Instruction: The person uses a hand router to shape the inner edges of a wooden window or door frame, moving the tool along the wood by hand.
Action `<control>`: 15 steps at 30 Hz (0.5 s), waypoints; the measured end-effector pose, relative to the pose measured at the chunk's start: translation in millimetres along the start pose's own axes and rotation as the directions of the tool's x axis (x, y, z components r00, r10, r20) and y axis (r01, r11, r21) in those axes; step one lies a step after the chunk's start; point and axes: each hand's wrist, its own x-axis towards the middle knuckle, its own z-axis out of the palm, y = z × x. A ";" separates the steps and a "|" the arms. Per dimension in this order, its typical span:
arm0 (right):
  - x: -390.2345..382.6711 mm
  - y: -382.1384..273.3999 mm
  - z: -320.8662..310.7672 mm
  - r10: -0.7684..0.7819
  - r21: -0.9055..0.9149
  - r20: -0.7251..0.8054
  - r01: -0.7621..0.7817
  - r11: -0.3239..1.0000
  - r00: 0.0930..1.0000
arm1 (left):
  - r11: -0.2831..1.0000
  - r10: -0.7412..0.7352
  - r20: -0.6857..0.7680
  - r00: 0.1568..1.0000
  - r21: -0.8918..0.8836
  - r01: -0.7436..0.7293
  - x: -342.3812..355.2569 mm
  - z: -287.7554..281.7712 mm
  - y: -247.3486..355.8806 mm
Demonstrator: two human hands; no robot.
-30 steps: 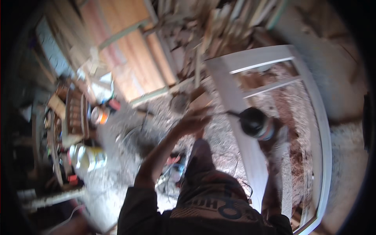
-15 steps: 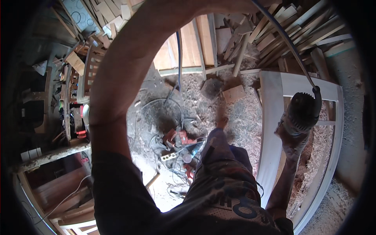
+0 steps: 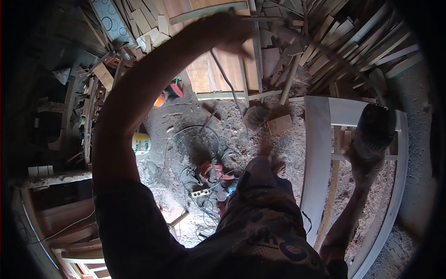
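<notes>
My right hand (image 3: 365, 160) grips a hand-held power tool with a dark, vented, rounded housing (image 3: 374, 124). The tool is over the far end of a pale wooden frame (image 3: 318, 172); its working end is hidden, so its exact kind cannot be told. My left arm arches across the upper left, and my left hand (image 3: 234, 36), slightly blurred, is closed on the tool's power cord (image 3: 323, 48). From there the cord stretches right to the tool, and another length (image 3: 224, 76) hangs below my arm toward the floor.
Wood offcuts and slats (image 3: 344, 42) pile up at the far right. Wooden panels (image 3: 204, 76) lie beyond the floor. Near my legs are a white power strip (image 3: 200, 193), a red tool (image 3: 204, 171) and tangled cords. A yellow-and-white bucket (image 3: 141, 143) stands left.
My left hand has come into view at the top, swinging leftward with the cord. The power tool in my right hand has shifted slightly right over the frame.
</notes>
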 end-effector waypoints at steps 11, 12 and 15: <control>-30.7 -24.0 120.1 -0.321 0.198 0.317 0.269 0.943 0.892 | 0.935 -0.256 0.757 0.601 0.035 0.353 -220.0 348.0 -3.1; -31.4 -34.2 138.5 -0.345 0.209 0.354 0.286 0.935 0.869 | 0.911 -0.311 0.737 0.599 0.052 0.409 -246.2 364.0 -10.0; -31.8 -70.7 183.6 -0.338 0.204 0.499 0.272 0.941 0.798 | 0.835 -0.449 0.692 0.565 0.099 0.542 -336.5 413.6 -20.0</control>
